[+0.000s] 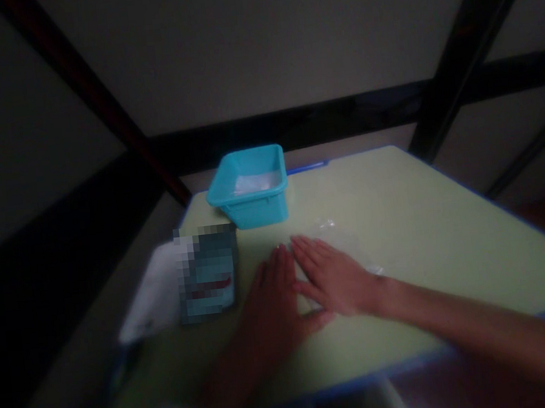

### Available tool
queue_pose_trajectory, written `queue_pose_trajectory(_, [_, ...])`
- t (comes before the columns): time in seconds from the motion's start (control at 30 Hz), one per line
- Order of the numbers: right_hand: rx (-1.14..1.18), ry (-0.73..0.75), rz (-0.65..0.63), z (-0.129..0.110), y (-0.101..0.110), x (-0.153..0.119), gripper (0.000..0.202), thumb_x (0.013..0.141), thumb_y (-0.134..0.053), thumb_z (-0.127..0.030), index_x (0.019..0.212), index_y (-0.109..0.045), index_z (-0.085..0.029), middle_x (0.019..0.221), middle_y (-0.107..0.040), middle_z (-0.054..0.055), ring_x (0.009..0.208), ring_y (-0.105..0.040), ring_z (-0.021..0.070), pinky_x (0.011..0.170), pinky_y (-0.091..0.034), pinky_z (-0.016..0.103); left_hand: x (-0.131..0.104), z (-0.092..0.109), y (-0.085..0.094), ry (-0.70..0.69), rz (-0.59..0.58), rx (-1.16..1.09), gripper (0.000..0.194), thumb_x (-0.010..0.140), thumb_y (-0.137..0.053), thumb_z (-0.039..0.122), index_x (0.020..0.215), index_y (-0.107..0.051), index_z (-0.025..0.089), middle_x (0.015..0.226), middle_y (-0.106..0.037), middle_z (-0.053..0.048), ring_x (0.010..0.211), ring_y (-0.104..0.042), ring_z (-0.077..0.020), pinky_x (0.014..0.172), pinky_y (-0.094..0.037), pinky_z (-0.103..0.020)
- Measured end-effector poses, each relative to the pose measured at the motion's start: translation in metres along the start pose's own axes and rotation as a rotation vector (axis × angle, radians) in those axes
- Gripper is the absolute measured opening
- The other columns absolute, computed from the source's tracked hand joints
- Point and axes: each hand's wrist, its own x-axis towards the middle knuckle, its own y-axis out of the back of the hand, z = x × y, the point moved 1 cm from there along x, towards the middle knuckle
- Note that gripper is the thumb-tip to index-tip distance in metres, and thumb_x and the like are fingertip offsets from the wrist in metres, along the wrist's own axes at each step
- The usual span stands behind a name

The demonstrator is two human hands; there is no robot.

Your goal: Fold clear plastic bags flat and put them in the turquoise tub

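Both hands lie flat, side by side, at the middle of the pale yellow-green table (400,216). My left hand (275,298) has its fingers stretched forward and its thumb reaching right, under the other palm. My right hand (333,272) is spread with the palm down on a clear plastic sheet or bag (341,235). Shiny creases of the plastic show beyond the fingers and beside the wrist; the rest is hidden under the hands. Whether my left hand also touches the plastic I cannot tell.
A turquoise plastic basket (261,210) with something white inside stands at the back. A blue pen-like stick (308,168) lies right of it. A blurred-out dark flat object (212,275) and white paper or cloth (157,287) lie at the left. The table has a blue edge.
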Motion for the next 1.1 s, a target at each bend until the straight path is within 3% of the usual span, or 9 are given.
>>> queue_pose_trajectory(0.17, [-0.062,0.002,0.001,0.015,0.002,-0.005,0.076,0.094,-0.018,-0.056,0.141,-0.030,0.002,0.148,-0.023,0.021,0.138,-0.020,0.0283,0.113,-0.020,0.042,-0.002,-0.002,-0.002,-0.024,0.004,0.030,0.100,0.069,-0.050,0.073,0.136,-0.032,0.002,0.144,-0.031,-0.026,0.136,-0.026,-0.0358,0.109,-0.027,-0.047])
queue_pose_trajectory(0.33, [-0.144,-0.061,0.010,0.035,0.009,-0.012,0.077,0.094,-0.017,-0.057,0.141,-0.030,0.003,0.148,-0.024,0.022,0.138,-0.020,0.0279,0.113,-0.020,0.042,-0.001,-0.001,0.004,0.005,-0.067,0.016,0.104,0.069,-0.054,0.070,0.136,-0.028,-0.004,0.145,-0.026,-0.029,0.136,-0.024,-0.0364,0.110,-0.026,-0.045])
queue_pose_trajectory(0.5, [-0.199,-0.143,-0.001,0.052,0.017,-0.019,0.079,0.093,-0.015,-0.059,0.142,-0.028,0.001,0.148,-0.025,0.020,0.138,-0.021,0.0272,0.112,-0.021,0.042,-0.001,-0.001,0.005,0.012,-0.061,-0.005,0.102,0.069,-0.055,0.069,0.137,-0.027,-0.001,0.146,-0.025,-0.028,0.136,-0.024,-0.0367,0.110,-0.027,-0.047])
queue_pose_trajectory(0.9, [-0.225,-0.147,-0.001,0.055,0.016,-0.020,0.079,0.092,-0.013,-0.060,0.143,-0.028,-0.001,0.149,-0.024,0.018,0.139,-0.020,0.0262,0.112,-0.019,0.041,0.000,-0.001,0.004,0.035,-0.085,-0.031,0.102,0.068,-0.056,0.066,0.138,-0.024,0.000,0.147,-0.023,-0.028,0.137,-0.021,-0.0365,0.110,-0.026,-0.048])
queue_pose_trajectory(1.1, [-0.225,-0.170,0.027,0.055,0.015,-0.021,0.079,0.092,-0.014,-0.061,0.142,-0.030,-0.002,0.149,-0.025,0.018,0.139,-0.020,0.0261,0.112,-0.018,0.041,-0.001,-0.002,0.002,0.027,-0.033,-0.025,0.101,0.067,-0.058,0.066,0.138,-0.026,0.001,0.146,-0.026,-0.027,0.136,-0.025,-0.0366,0.109,-0.027,-0.047])
